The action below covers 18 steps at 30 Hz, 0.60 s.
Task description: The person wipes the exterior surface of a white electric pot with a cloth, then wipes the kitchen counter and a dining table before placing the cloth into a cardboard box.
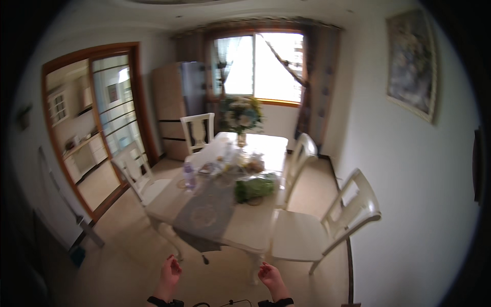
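My left hand (pixel 171 269) is raised at the bottom of the view, its fingers loosely curled and nothing seen in it. My right hand (pixel 269 274) is held up in the same way, a little below the near edge of a white dining table (pixel 249 230). A dark band circles each wrist. Over the table lies a grey runner (pixel 207 207). Leafy greens in clear plastic (pixel 255 188) rest near its right side, a purple bottle (pixel 189 175) stands towards the left, and a vase of flowers (pixel 241 119) stands at the far end.
White chairs flank the table, the nearest (pixel 301 234) at the right and another (pixel 140 176) at the left. A wall with a framed picture (pixel 411 65) rises on the right. A sliding door (pixel 117 103) leads to a kitchen; a long-handled cleaning tool (pixel 78 218) leans at the left.
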{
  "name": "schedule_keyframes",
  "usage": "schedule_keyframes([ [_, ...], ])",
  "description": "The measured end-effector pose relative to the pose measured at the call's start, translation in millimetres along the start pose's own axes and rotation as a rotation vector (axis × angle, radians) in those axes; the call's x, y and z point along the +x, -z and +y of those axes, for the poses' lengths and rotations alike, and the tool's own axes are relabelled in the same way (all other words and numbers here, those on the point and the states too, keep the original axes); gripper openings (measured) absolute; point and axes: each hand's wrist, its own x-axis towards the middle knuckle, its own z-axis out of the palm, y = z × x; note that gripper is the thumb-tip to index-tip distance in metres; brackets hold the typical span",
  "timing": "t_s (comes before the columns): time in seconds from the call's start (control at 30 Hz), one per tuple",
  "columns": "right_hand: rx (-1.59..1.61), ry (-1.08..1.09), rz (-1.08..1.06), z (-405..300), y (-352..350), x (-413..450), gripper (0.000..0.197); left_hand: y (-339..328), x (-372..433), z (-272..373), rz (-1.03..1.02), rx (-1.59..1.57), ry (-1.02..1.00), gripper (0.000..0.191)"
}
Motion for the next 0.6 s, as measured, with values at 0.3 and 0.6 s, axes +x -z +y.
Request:
schedule_keyframes([
  [0.3, -0.341, -0.81, -0.4, 217.3, -180.1, 108.8, 0.01, 128.0, -49.0, 174.4, 0.33, 0.056, -0.534, 0.013],
  [0.6, -0.538, -0.946, -0.561, 350.0, -345.8, 231.0, 0.011, 171.6, -15.6, 309.0, 0.583, -0.146, -0.814, 0.01],
])
